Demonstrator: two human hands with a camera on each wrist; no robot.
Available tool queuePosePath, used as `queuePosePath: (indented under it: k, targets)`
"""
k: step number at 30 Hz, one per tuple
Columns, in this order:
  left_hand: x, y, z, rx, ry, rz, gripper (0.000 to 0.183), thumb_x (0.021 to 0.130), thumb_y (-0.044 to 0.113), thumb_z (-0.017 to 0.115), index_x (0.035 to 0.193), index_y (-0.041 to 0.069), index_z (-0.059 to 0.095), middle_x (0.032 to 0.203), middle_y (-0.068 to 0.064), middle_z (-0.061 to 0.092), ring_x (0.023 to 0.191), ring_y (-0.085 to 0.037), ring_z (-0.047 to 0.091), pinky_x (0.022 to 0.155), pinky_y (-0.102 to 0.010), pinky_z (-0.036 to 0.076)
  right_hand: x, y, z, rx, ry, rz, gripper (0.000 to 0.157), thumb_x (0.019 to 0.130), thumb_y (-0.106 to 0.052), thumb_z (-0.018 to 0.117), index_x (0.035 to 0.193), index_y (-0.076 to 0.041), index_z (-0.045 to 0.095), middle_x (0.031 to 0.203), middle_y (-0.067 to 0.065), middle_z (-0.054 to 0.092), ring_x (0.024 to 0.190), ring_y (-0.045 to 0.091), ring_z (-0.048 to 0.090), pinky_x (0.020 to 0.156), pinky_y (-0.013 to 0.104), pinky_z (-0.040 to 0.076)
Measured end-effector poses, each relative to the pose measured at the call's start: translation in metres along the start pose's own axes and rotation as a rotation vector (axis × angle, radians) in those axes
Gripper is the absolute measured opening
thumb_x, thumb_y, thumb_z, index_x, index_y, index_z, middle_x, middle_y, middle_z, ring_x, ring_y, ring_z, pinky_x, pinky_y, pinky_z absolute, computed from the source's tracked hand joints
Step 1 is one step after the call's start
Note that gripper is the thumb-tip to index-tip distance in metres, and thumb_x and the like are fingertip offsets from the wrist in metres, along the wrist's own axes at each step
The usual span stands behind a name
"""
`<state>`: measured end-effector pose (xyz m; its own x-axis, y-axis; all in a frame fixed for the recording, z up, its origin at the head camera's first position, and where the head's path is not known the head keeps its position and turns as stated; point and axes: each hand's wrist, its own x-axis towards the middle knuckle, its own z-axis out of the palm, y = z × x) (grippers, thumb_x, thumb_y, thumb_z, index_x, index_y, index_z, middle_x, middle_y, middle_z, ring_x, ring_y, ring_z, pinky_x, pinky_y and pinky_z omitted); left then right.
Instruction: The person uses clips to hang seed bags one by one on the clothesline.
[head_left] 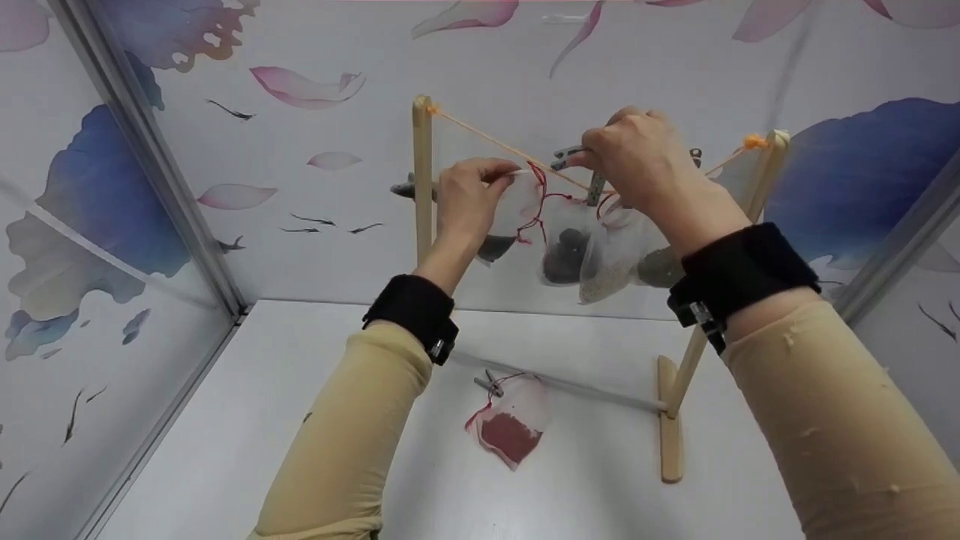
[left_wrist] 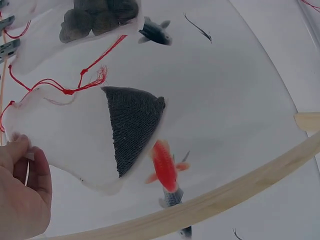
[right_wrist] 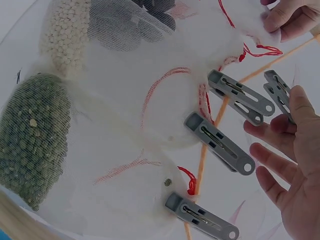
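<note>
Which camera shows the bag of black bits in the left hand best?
The left wrist view: most of the mesh bag shows, its black contents and red drawstring clear. The head view shows it smaller, partly covered by the left hand. The right wrist view shows its pinched top near the edge.

Room to pass lies between the hanging white mesh bags (head_left: pixel 564 262) and flat white tabletop (head_left: pixel 592 480), but pale wooden posts (head_left: pixel 422 180) flank that gap and grey plastic clothespins (right_wrist: pixel 220 143) crowd the thin orange cord (head_left: pixel 481 135) above.
</note>
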<state>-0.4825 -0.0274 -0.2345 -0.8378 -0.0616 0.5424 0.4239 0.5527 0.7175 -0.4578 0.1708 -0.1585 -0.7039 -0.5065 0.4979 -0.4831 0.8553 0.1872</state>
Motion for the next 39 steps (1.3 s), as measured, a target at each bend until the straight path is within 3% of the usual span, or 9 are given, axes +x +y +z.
queuePosePath:
  k: [5, 12, 19, 23, 27, 32, 39]
  targets:
    - [-0.002, 0.009, 0.005, -0.025, -0.007, 0.006, 0.017, 0.094, 0.018, 0.07, 0.108, 0.014, 0.079, 0.108, -0.003, 0.076, 0.101, -0.014, 0.069, 0.084, -0.024, 0.054, -0.003, 0.0, -0.001, 0.038, -0.027, -0.051, 0.032, 0.1, -0.028, 0.059, 0.091, 0.002, 0.067, 0.087, 0.021, 0.07, 0.095, 0.041, 0.062, 0.084, 0.054, 0.05]
    - [-0.002, 0.013, 0.006, -0.097, 0.002, -0.036, 0.017, 0.094, 0.021, 0.071, 0.105, 0.013, 0.079, 0.102, -0.003, 0.078, 0.093, -0.012, 0.07, 0.08, -0.022, 0.054, -0.007, 0.006, -0.004, 0.114, 0.023, -0.107, 0.032, 0.099, -0.022, 0.062, 0.08, 0.004, 0.062, 0.072, 0.02, 0.063, 0.084, 0.041, 0.063, 0.073, 0.051, 0.052]
    - [-0.004, 0.015, 0.007, -0.122, 0.01, -0.059, 0.018, 0.094, 0.023, 0.07, 0.107, 0.013, 0.079, 0.101, -0.002, 0.077, 0.087, -0.011, 0.069, 0.071, -0.018, 0.05, -0.011, 0.007, -0.011, 0.151, -0.056, -0.048, 0.033, 0.102, -0.027, 0.056, 0.086, 0.001, 0.062, 0.076, 0.017, 0.063, 0.083, 0.036, 0.06, 0.071, 0.047, 0.052]
    - [-0.004, 0.016, 0.009, -0.135, -0.018, -0.057, 0.019, 0.095, 0.024, 0.069, 0.109, 0.015, 0.078, 0.101, -0.002, 0.077, 0.083, -0.012, 0.069, 0.069, -0.016, 0.049, -0.012, 0.005, -0.01, 0.137, -0.021, -0.071, 0.033, 0.101, -0.025, 0.058, 0.08, 0.0, 0.061, 0.07, 0.017, 0.062, 0.077, 0.036, 0.059, 0.065, 0.044, 0.047]
    - [-0.004, 0.015, 0.009, -0.221, -0.076, -0.059, 0.02, 0.096, 0.021, 0.067, 0.112, 0.013, 0.077, 0.105, -0.004, 0.076, 0.091, -0.017, 0.071, 0.076, -0.016, 0.054, -0.012, 0.001, -0.007, 0.077, 0.008, -0.113, 0.033, 0.099, -0.026, 0.061, 0.08, 0.001, 0.063, 0.07, 0.018, 0.063, 0.076, 0.038, 0.059, 0.064, 0.045, 0.047]
    - [-0.005, 0.014, 0.01, -0.341, -0.113, -0.101, 0.021, 0.097, 0.019, 0.066, 0.113, 0.009, 0.076, 0.105, -0.008, 0.075, 0.094, -0.017, 0.071, 0.079, -0.019, 0.058, -0.011, -0.002, -0.006, 0.071, -0.013, -0.092, 0.032, 0.098, -0.027, 0.062, 0.082, 0.001, 0.065, 0.071, 0.019, 0.063, 0.078, 0.039, 0.06, 0.065, 0.047, 0.048]
    - [-0.006, 0.019, 0.012, -0.301, -0.125, -0.114, 0.02, 0.097, 0.023, 0.065, 0.109, 0.01, 0.074, 0.098, -0.006, 0.074, 0.084, -0.011, 0.069, 0.074, -0.02, 0.058, -0.01, -0.001, -0.009, 0.141, -0.051, -0.057, 0.031, 0.1, -0.024, 0.06, 0.087, 0.003, 0.069, 0.076, 0.02, 0.068, 0.086, 0.041, 0.062, 0.072, 0.05, 0.05]
